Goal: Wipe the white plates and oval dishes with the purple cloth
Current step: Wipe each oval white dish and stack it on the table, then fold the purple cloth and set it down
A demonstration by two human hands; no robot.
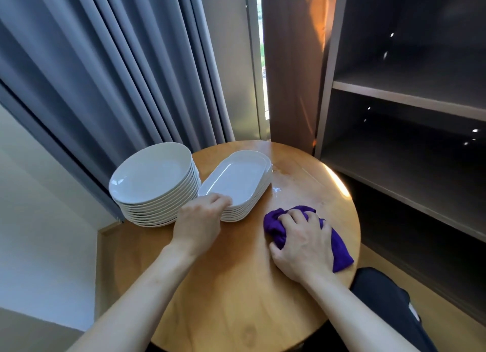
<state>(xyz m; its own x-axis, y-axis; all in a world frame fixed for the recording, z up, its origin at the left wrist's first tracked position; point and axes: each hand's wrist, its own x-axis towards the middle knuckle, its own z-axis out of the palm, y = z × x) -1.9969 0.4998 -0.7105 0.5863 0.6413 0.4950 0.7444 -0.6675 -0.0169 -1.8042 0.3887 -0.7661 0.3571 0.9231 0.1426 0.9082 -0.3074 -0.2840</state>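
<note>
Two stacks of white crockery at the far left of the round wooden counter (236, 286): white plates (152, 178) piled high at the left edge, oval dishes (236, 179) in a lower pile just beside them on the right, the two piles touching or very nearly so. Left hand (201, 217) at the near end of the oval dishes, fingers curled over the rim of the topmost one, thumb hidden. Right hand (302, 243) well apart from it on the right half of the counter, knuckles up, fingers bent and clamped on the purple cloth (342, 251), bunched beneath the palm and lying on the wood. One end of the cloth out past the fingertips, the other trailing toward the near right edge. Wet patch (277, 190) glinting on the wood between the oval dishes and the cloth. Grey curtain (105, 75) behind the plates, dark shelf unit (407, 101) to the right of the counter.
</note>
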